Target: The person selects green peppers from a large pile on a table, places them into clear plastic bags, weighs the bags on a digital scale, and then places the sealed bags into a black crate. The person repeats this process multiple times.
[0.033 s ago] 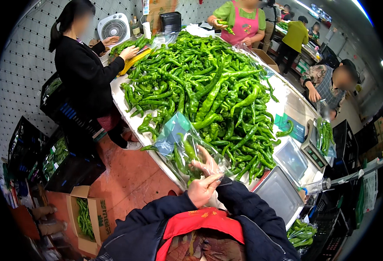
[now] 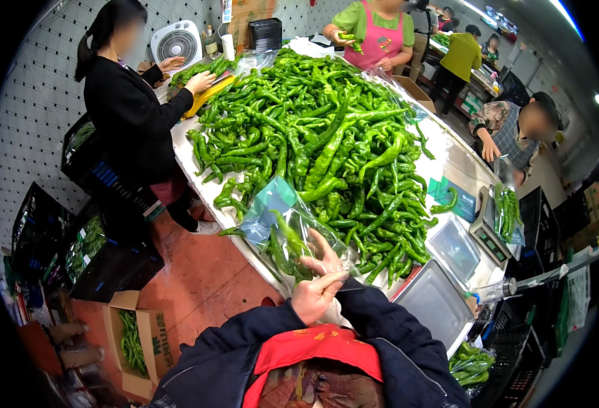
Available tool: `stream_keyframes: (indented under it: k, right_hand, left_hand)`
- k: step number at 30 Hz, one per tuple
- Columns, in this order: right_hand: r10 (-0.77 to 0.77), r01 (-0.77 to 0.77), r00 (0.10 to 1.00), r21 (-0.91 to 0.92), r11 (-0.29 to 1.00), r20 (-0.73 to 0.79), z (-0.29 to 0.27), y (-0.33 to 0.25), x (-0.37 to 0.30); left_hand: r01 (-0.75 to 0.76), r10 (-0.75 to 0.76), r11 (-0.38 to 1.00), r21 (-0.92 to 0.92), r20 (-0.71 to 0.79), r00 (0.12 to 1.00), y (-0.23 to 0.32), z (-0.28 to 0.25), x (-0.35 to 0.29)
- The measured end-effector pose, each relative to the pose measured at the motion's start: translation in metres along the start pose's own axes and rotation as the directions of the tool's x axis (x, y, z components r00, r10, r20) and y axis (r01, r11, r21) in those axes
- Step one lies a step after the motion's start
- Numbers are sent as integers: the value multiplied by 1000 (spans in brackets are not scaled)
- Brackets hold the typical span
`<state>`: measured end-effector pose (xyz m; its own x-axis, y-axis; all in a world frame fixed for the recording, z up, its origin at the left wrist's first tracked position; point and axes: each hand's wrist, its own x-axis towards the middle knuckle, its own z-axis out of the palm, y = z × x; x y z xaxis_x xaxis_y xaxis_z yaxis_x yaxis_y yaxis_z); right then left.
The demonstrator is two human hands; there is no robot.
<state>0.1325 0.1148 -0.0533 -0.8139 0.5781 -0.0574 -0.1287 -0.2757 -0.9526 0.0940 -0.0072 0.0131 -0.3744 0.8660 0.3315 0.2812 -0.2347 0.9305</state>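
A clear plastic bag (image 2: 262, 217) with a teal and blue printed panel lies over the near left edge of the pepper pile. Several green peppers (image 2: 287, 234) show through its film. My right hand (image 2: 324, 257) reaches into the bag, fingers stretched out and apart beside these peppers. Just below it, my left hand (image 2: 313, 299) is closed, its fingers pinching the bag's mouth close to my right wrist. Beyond both hands, a large heap of long green peppers (image 2: 320, 146) covers much of the white table (image 2: 459, 166).
Right of the heap are a scale (image 2: 488, 228) with bagged peppers (image 2: 509, 209) beside it, and grey trays (image 2: 435, 302). A box of peppers (image 2: 152, 340) and black crates (image 2: 115, 265) stand on the left floor. Co-workers stand left (image 2: 132, 102), across (image 2: 381, 34) and right (image 2: 513, 132).
The pepper beside my right fingers has shifted slightly to the left within the bag. My hands stay in nearly the same place.
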Motion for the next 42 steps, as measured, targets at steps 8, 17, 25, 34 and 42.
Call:
stream_keyframes:
  k: [8,17,25,34,42]
  right_hand:
    - [14,52,968,-255,966,250,25,-68,-13]
    - [-155,261,965,-809,526,210,-42,32,-29]
    - [-248,243,958,-858,452,141,-35,-123,-9]
    - [-172,-39,984,-997,59,-49,-33,-129,162]
    - [-463,22,870,-924,381,-170,-36,-112,167]
  left_hand:
    - [42,-37,999,-14,226,973,37,-7,5]
    - [91,-92,996,-17,-37,995,-47,-3,28]
    - [374,-371,922,98,-45,927,-108,-19,26]
    - [476,-498,857,197,82,863,-90,-23,37]
    - [408,-427,901,148,137,894,-96,-28,33]
